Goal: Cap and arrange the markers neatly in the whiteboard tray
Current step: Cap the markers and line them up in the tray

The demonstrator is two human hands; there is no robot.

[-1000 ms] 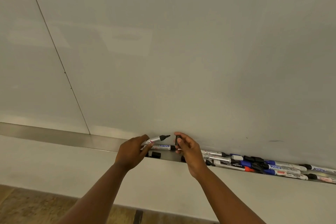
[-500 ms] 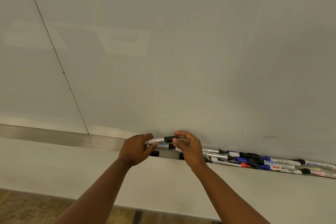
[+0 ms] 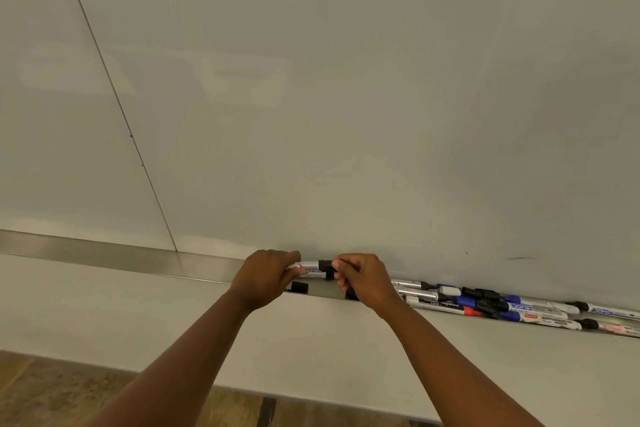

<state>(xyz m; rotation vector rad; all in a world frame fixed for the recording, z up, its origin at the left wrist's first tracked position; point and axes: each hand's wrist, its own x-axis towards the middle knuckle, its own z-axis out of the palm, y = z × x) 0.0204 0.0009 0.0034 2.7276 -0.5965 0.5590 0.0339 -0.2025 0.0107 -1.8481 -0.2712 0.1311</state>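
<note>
Left hand (image 3: 265,279) grips grey-barrelled marker (image 3: 309,266); right hand (image 3: 363,279), at 3 o'clock, pinches its black cap (image 3: 325,267), seating it.

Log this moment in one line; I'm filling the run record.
left hand: grips silver marker barrel | right hand: presses black cap on | loose black cap: in steel tray

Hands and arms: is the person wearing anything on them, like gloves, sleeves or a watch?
No. The left hand and right hand are bare, with no gloves and no rings that show. Both forearms are bare up to the picture's bottom edge, with no sleeve, watch or bracelet in view.
</note>
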